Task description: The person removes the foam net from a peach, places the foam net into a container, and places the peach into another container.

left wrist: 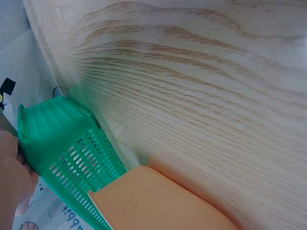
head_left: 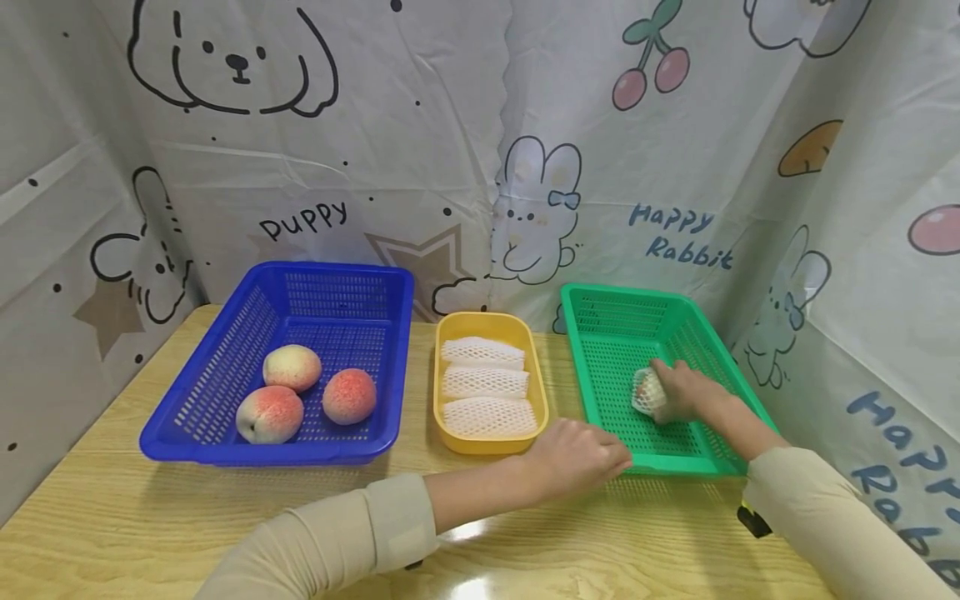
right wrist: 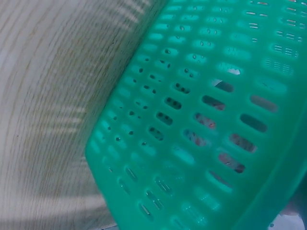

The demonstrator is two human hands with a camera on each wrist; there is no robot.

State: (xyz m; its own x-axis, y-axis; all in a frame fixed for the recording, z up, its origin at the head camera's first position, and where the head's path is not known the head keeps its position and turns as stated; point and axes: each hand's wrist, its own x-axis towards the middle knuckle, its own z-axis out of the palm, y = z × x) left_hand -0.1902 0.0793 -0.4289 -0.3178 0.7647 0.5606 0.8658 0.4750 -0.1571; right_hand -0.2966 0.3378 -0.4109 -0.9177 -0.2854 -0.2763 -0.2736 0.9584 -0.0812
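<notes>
Inside the green basket (head_left: 577, 358), my right hand (head_left: 681, 393) holds a peach wrapped in a white foam net (head_left: 643, 393), low over the basket's floor. The fingers' far side is hidden in the head view. My left hand (head_left: 573, 457) grips the near left corner of the green basket's rim; the left wrist view also shows the hand (left wrist: 17, 175) at that rim. From the right wrist, the basket's slotted wall (right wrist: 192, 115) fills most of the view, with the wrapped peach only partly visible through the slots.
A blue basket (head_left: 273, 454) at the left holds three bare peaches (head_left: 349, 397). Between the baskets stands a yellow tray (head_left: 491, 446) with three white foam nets (head_left: 486, 383) in a column. A printed curtain (head_left: 420, 167) hangs behind the wooden table (head_left: 112, 500).
</notes>
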